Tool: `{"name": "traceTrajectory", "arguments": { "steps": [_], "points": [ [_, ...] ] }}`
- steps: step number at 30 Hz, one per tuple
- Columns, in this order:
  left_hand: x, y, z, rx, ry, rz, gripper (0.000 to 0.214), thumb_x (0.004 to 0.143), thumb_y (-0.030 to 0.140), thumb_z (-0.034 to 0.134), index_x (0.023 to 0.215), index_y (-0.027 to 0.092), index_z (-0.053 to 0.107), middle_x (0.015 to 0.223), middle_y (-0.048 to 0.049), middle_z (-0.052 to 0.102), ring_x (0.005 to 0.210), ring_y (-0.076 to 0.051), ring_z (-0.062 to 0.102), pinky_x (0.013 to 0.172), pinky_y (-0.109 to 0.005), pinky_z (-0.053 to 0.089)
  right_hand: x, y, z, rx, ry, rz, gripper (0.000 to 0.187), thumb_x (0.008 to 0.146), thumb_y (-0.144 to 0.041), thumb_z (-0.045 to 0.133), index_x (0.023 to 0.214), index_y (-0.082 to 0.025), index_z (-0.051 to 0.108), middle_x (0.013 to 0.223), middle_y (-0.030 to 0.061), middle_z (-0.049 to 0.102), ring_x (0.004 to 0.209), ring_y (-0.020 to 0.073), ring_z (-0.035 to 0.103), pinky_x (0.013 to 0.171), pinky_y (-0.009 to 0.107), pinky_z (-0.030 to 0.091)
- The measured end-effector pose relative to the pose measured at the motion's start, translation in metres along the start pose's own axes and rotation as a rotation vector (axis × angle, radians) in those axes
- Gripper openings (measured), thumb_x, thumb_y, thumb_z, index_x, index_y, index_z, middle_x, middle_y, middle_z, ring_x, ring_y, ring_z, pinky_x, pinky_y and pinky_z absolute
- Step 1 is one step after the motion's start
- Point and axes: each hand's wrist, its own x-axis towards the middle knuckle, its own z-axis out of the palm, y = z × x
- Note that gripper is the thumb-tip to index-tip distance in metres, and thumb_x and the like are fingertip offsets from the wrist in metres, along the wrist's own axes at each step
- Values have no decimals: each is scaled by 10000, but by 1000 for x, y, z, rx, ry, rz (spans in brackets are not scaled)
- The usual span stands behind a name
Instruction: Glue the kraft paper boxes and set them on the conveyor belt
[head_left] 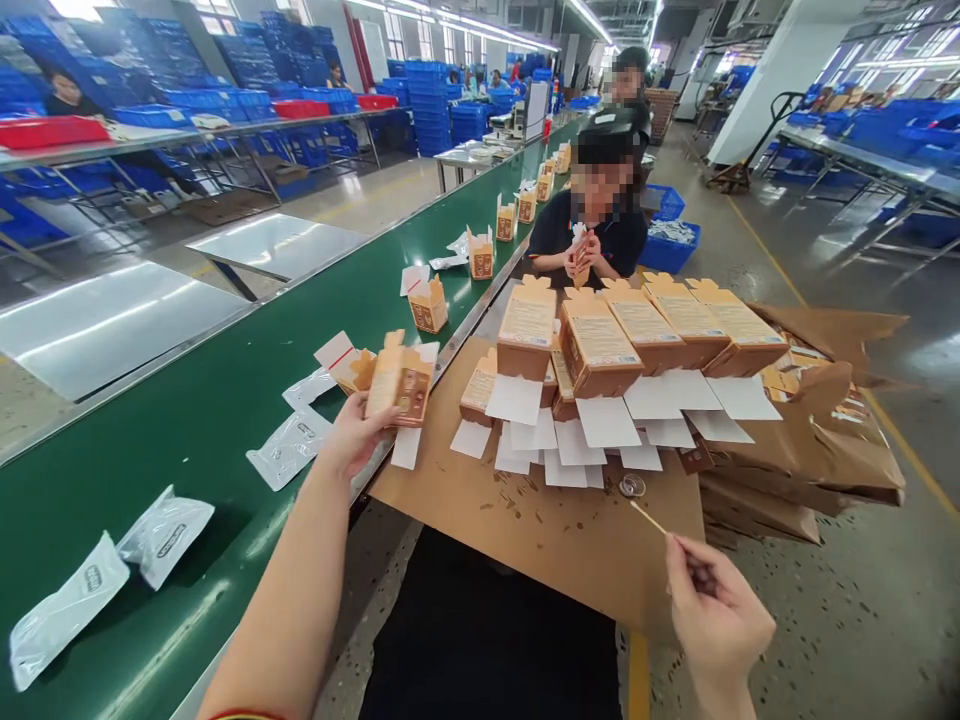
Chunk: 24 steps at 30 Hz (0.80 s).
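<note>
My left hand [354,435] grips a small brown-and-tan carton [414,392], its top flaps standing up, over the near edge of the green conveyor belt [247,370]. Right behind it on the belt stands another open carton [352,362] with a white flap. Between the fingertips of my right hand [716,615] is a thin pale stick [648,517], pointing up and left. The stick's tip is close to a small clear round dish [632,486] on the cardboard sheet [480,510]. Several upside-printed cartons [600,330] with white flaps are piled beyond the dish.
Silvery pouches [166,535] lie along the belt, and more open cartons [428,305] stand farther up it. A co-worker [589,235] sits beyond the pile, holding a carton. Brown wrapping [817,440] with cartons inside is at the right. Blue crates [671,243] sit on the floor.
</note>
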Motion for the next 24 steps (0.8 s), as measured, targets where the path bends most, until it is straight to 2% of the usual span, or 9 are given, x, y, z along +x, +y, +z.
{"name": "traceTrajectory", "arguments": {
  "steps": [3, 6, 9, 11, 13, 16, 19, 21, 24],
  "points": [
    [-42, -19, -17, -245, -164, -114, 1030, 516, 822, 1066, 1338, 294, 738, 1463, -148, 815, 1322, -428, 785, 1114, -603, 664, 26, 15, 8, -148, -3, 22, 594, 1010, -778, 761, 806, -226, 846, 676, 85, 773, 550, 210, 677, 594, 346, 599],
    [-83, -35, -8, -384, -189, -244, 1044, 631, 987, 896, 1407, 299, 786, 1505, -188, 806, 1397, -488, 757, 1098, -651, 680, 46, 25, 21, -265, -136, 49, 641, 993, -818, 684, 775, -229, 810, 650, 82, 750, 556, 219, 678, 605, 338, 568],
    [-108, -44, 12, -447, -135, -323, 810, 817, 857, 827, 1394, 289, 804, 1482, -171, 825, 1446, -475, 745, 1160, -669, 658, 58, 29, 31, -322, -262, 42, 669, 967, -850, 618, 722, -243, 760, 616, 82, 728, 529, 224, 652, 576, 340, 519],
    [-114, -44, 21, -449, -128, -312, 723, 811, 704, 894, 1387, 278, 805, 1484, -158, 829, 1502, -465, 716, 1232, -662, 620, 62, 30, 33, -340, -294, 37, 687, 954, -865, 583, 704, -245, 744, 607, 84, 719, 519, 228, 643, 572, 347, 510],
    [-115, -40, 26, -405, -141, -279, 779, 728, 608, 990, 1399, 260, 797, 1486, -166, 828, 1516, -481, 707, 1259, -662, 603, 61, 30, 29, -345, -285, 46, 687, 946, -861, 588, 709, -238, 755, 607, 84, 719, 514, 228, 648, 571, 351, 514],
    [-115, -33, 32, -277, -140, -228, 918, 633, 515, 1104, 1438, 245, 753, 1512, -184, 814, 1475, -491, 737, 1234, -656, 623, 46, 24, 21, -290, -165, 70, 619, 967, -792, 686, 776, -216, 807, 648, 88, 747, 548, 221, 677, 597, 346, 552],
    [-116, -34, 43, -211, -119, -184, 1006, 581, 502, 1152, 1443, 246, 700, 1527, -190, 803, 1450, -462, 759, 1219, -636, 635, 10, 4, 22, -82, -81, 66, 513, 995, -692, 804, 853, -202, 858, 697, 90, 777, 553, 199, 662, 579, 331, 583],
    [-117, -39, 52, -198, -82, -162, 1024, 552, 532, 1159, 1410, 250, 674, 1491, -181, 817, 1423, -443, 778, 1216, -633, 637, -20, -17, 36, 58, -180, 62, 443, 1021, -630, 832, 879, -212, 878, 692, 70, 777, 518, 179, 641, 518, 308, 570],
    [-118, -48, 63, -142, -73, -132, 997, 543, 535, 1159, 1350, 267, 638, 1409, -151, 842, 1377, -416, 805, 1217, -631, 640, -58, -51, 74, 211, -444, 12, 351, 1112, -451, 737, 865, -231, 853, 706, 46, 767, 534, 157, 648, 520, 272, 568]
  ]
}}
